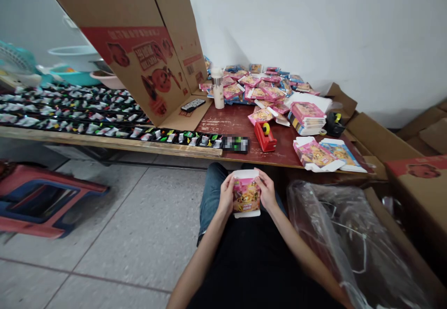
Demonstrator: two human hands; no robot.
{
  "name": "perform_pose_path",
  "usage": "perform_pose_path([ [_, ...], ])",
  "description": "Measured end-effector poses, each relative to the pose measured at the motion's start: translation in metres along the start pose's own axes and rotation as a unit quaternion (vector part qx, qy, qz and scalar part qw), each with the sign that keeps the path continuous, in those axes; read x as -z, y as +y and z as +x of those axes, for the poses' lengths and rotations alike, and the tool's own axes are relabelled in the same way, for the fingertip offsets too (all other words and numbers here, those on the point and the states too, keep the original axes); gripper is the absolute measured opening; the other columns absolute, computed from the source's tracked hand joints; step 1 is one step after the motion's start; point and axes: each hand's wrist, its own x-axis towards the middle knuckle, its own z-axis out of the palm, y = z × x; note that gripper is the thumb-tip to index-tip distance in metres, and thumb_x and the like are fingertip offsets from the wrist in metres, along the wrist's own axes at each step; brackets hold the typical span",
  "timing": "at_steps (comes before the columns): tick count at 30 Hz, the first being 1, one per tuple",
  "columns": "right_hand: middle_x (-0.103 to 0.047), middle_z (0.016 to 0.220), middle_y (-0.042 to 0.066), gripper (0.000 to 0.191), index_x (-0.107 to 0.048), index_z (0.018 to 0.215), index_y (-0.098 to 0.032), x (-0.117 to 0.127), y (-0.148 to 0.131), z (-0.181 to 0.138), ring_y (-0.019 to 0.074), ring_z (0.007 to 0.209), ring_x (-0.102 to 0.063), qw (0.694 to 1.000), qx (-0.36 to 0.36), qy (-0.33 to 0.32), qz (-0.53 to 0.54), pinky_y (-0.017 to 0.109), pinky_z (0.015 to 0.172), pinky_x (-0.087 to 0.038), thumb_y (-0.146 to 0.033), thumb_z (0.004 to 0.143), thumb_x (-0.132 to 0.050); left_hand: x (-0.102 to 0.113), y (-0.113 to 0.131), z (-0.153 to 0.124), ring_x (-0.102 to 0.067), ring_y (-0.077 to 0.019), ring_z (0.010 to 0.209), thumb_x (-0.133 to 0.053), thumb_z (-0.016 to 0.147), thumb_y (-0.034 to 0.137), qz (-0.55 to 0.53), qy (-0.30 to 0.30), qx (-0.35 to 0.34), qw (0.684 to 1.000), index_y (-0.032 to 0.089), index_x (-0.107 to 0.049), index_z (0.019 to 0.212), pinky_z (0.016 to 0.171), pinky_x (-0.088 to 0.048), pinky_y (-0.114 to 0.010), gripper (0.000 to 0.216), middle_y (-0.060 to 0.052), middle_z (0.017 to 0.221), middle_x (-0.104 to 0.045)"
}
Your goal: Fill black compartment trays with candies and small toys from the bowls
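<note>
1. We hold a small pink carton (246, 194) over our lap, just below the near edge of the bench (240, 123). Its white top flap stands open.
2. Our left hand (226, 195) clasps the carton's left side. The thumb shows, but the fingers behind the carton are hidden.
3. Our right hand (267, 191) closes on the right side in the same way, with its fingertips out of sight.
4. The print on the carton is too small to read.
5. On the bench a red tape dispenser (264, 137) stands near some flat cartons (316, 155). The pink packets (258, 85) by the wall blur into one heap.
6. A large cardboard box (139, 43) lies tipped on the bench. The frame cuts off its top.
7. Rows of small toys (70, 109) fill the left side, too tiny to make out.
8. A clear plastic bag (349, 239) sits at our right. Its contents are unclear and its lower edge is cut off.
</note>
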Motion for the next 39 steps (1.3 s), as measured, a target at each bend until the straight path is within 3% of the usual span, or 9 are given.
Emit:
perform_pose_path([
  [3,-0.067,0.092,0.003,0.013,-0.066,0.084,-0.021,-0.001,-0.002,-0.002,0.0182,0.087,-0.060,1.000,0.026,0.010,-0.005,0.030,0.080,-0.045,-0.027,0.074,-0.062,0.001,0.001,-0.002,-0.061,-0.0200,0.092,-0.063,0.073,0.043,-0.015,0.015,-0.012,1.000,0.015,-0.067,0.091,0.081,-0.047,-0.029,0.033,-0.009,0.103,-0.067],
  [8,-0.066,0.097,0.004,0.009,-0.059,0.071,-0.019,-0.002,-0.003,-0.006,0.0193,0.088,-0.060,0.997,0.045,-0.051,0.036,0.033,0.080,-0.045,-0.027,0.074,-0.056,-0.002,0.003,-0.009,-0.062,-0.0196,0.088,-0.065,0.071,0.039,-0.005,0.002,-0.043,0.999,0.015,-0.056,0.066,0.080,-0.046,-0.029,0.026,-0.009,0.100,-0.067],
  [10,-0.066,0.096,0.004,0.007,-0.056,0.070,-0.019,-0.002,-0.001,-0.006,0.0185,0.086,-0.061,0.997,0.044,-0.050,0.030,0.031,0.079,-0.045,-0.025,0.072,-0.059,-0.005,0.004,-0.011,-0.062,-0.0188,0.091,-0.069,0.069,0.031,0.021,-0.012,-0.062,0.998,0.016,-0.056,0.077,0.082,-0.045,-0.029,0.021,-0.008,0.100,-0.067],
  [14,-0.068,0.087,0.002,0.015,-0.059,0.086,-0.021,-0.004,0.002,-0.006,0.0176,0.081,-0.062,1.000,0.020,-0.011,-0.004,0.030,0.077,-0.045,-0.023,0.070,-0.060,-0.010,0.005,-0.010,-0.063,-0.0170,0.079,-0.065,0.072,0.031,0.060,0.005,-0.051,0.997,0.019,-0.052,0.107,0.072,-0.046,-0.027,0.039,-0.005,0.089,-0.068],
  [18,-0.067,0.083,0.003,0.014,-0.065,0.081,-0.020,-0.009,-0.001,-0.007,0.0176,0.079,-0.060,0.995,0.035,0.015,-0.096,0.028,0.075,-0.045,-0.028,0.075,-0.056,-0.012,0.004,-0.006,-0.060,-0.0158,0.076,-0.062,0.074,0.034,0.135,0.041,-0.082,0.987,0.015,-0.062,0.082,0.068,-0.043,-0.023,0.021,-0.004,0.080,-0.065],
  [22,-0.066,0.082,0.002,0.015,-0.066,0.080,-0.020,-0.013,-0.008,-0.008,0.0159,0.075,-0.057,0.989,0.046,0.037,-0.134,0.025,0.069,-0.043,-0.029,0.076,-0.055,-0.012,0.004,-0.005,-0.055,-0.0129,0.067,-0.063,0.071,0.034,0.139,0.067,-0.066,0.986,0.015,-0.063,0.075,0.062,-0.041,-0.021,0.019,-0.001,0.071,-0.061],
  [28,-0.066,0.075,0.001,0.016,-0.066,0.069,-0.019,-0.009,-0.007,-0.007,0.0159,0.073,-0.058,0.997,0.046,0.012,-0.067,0.026,0.070,-0.042,-0.022,0.074,-0.051,-0.008,0.004,-0.006,-0.058,-0.0137,0.077,-0.068,0.064,0.030,0.042,0.018,-0.002,0.999,0.015,-0.063,0.070,0.070,-0.042,-0.022,0.016,-0.003,0.083,-0.065],
  [31,-0.067,0.079,0.002,0.017,-0.067,0.070,-0.020,-0.007,-0.005,-0.006,0.0169,0.076,-0.060,0.997,0.052,0.000,-0.055,0.027,0.073,-0.043,-0.022,0.073,-0.050,-0.007,0.003,-0.005,-0.057,-0.0126,0.073,-0.068,0.066,0.032,0.016,0.010,0.020,1.000,0.015,-0.059,0.063,0.069,-0.042,-0.022,0.020,-0.002,0.078,-0.064],
  [39,-0.070,0.086,0.004,0.017,-0.069,0.071,-0.021,-0.004,-0.004,-0.006,0.0203,0.085,-0.062,0.998,0.046,-0.007,-0.050,0.032,0.080,-0.045,-0.023,0.072,-0.053,-0.012,0.004,-0.008,-0.053,-0.0112,0.066,-0.071,0.064,0.034,0.094,0.030,-0.042,0.994,0.016,-0.059,0.075,0.062,-0.040,-0.021,0.024,0.000,0.073,-0.059],
])
